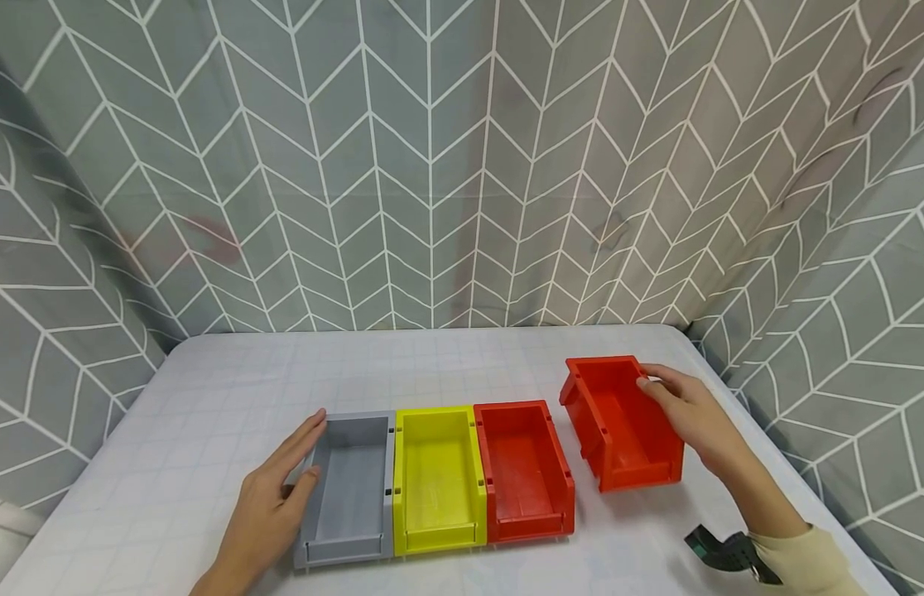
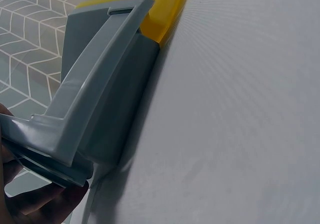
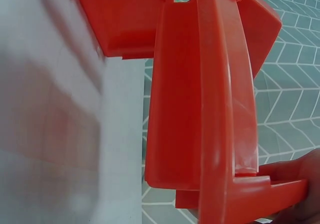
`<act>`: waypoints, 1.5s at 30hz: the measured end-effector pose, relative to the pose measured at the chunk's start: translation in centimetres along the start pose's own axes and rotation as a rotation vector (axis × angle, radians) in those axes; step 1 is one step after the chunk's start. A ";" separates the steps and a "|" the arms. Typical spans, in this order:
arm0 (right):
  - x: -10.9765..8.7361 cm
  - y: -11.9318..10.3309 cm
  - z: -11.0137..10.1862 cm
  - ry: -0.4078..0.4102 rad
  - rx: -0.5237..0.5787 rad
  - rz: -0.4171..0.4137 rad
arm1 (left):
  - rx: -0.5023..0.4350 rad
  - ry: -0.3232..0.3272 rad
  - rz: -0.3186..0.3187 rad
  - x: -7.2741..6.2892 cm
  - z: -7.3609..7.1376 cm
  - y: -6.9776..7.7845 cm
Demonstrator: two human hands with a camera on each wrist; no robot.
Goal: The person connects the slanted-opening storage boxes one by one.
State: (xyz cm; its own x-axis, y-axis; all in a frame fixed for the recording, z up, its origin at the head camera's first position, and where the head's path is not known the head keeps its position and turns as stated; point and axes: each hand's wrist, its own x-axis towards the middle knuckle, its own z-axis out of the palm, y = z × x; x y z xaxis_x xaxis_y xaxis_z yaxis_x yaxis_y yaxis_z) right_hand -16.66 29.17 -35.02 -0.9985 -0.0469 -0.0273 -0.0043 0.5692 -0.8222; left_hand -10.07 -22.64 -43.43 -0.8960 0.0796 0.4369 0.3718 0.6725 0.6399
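A grey bin (image 1: 350, 488), a yellow bin (image 1: 440, 488) and a red bin (image 1: 525, 472) stand side by side in a row on the table. My left hand (image 1: 271, 492) lies along the grey bin's left wall, fingers extended toward its back corner and thumb at the rim. Off to the right, my right hand (image 1: 681, 406) grips a second red bin (image 1: 622, 430) by its right wall. That bin is tilted and held above the table, its shadow below it. In the right wrist view, the held bin (image 3: 177, 103) fills the middle, with the other red bin (image 3: 120, 21) behind it.
The white table (image 1: 246, 372) has a faint grid and rounded back corners. Behind it and along both sides hangs a grey curtain (image 1: 462, 165) with white chevron lines. A dark strap (image 1: 730, 553) sticks out by the right sleeve (image 1: 805, 563).
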 end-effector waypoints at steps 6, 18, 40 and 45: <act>-0.5 -0.2 0.2 -0.002 0.015 -0.006 | -0.005 0.005 0.002 0.0 0.0 0.0; -1.6 -0.3 0.8 -0.008 0.018 0.000 | -0.021 0.006 0.000 -0.1 0.2 -0.3; -1.6 0.2 1.6 -0.026 -0.015 0.002 | -0.017 0.012 0.010 -0.1 0.1 -0.3; -1.6 0.1 1.9 -0.023 -0.045 0.013 | -0.018 0.016 0.021 0.0 0.1 -0.3</act>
State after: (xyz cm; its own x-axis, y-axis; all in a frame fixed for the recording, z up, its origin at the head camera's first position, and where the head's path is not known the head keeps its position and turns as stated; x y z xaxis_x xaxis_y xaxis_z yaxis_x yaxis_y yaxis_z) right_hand -14.94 27.76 -36.11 -0.9970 -0.0579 -0.0509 0.0054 0.6063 -0.7952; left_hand -10.23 -22.79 -43.70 -0.8841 0.0813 0.4602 0.3946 0.6575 0.6419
